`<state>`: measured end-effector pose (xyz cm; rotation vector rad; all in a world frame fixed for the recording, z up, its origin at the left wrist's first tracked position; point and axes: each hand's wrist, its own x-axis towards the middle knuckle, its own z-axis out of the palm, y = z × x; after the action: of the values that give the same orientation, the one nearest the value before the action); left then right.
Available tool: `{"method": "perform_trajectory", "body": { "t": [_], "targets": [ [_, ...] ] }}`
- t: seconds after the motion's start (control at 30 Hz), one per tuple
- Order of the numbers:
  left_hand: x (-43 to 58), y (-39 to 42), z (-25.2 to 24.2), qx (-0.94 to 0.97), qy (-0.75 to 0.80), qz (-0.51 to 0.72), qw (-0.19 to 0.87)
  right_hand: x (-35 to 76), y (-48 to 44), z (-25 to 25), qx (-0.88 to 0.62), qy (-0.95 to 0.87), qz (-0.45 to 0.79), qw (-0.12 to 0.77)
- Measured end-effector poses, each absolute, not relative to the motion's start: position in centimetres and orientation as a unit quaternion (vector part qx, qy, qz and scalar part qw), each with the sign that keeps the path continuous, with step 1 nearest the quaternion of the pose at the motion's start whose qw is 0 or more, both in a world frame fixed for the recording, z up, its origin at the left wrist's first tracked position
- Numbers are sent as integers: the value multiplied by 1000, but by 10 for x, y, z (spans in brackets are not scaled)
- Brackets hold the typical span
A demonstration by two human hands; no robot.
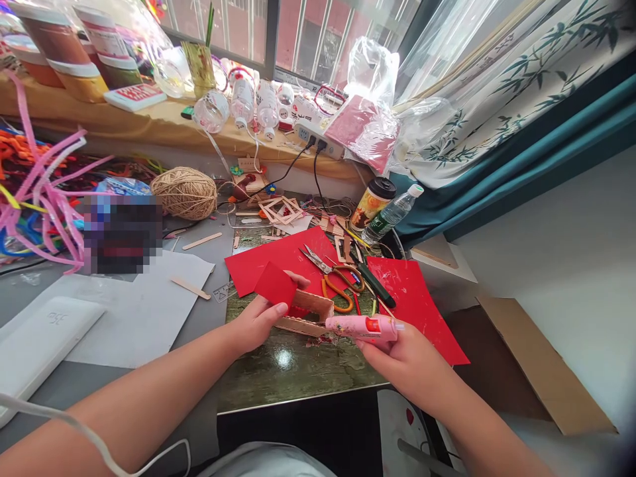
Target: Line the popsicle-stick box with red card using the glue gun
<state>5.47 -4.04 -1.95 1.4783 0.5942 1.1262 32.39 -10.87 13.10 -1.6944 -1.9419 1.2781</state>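
My left hand (261, 322) is closed around a small open box of wooden craft sticks (304, 326), with a piece of red paper (276, 289) standing at its left end. In my right hand (405, 354) is a pink hot glue gun (365, 326). Its nozzle points left and meets the near right corner of the stick box, though I cannot tell whether they touch. Just behind the box, scissors with orange handles (342, 275) lie spread on a red paper sheet (278, 255). My right fingers are partly hidden behind the gun.
Another red sheet (417, 298) lies at the right. A water bottle (392, 215) and a lidded cup (372, 202) stand behind it. Twine (183, 192), white paper (144, 318) and a white power bank (52, 344) are at the left. A power strip (318, 140) sits on the sill.
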Motion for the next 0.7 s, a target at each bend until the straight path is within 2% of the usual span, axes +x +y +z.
{"method": "perform_trajectory", "body": {
  "t": [0.4, 0.7],
  "targets": [
    [55, -41, -22, 615, 250, 478, 575, 328, -109, 126, -564, -659, 471, 158],
    [55, -41, -25, 613, 248, 477, 580, 329, -112, 132, -586, -670, 433, 140]
  ]
}}
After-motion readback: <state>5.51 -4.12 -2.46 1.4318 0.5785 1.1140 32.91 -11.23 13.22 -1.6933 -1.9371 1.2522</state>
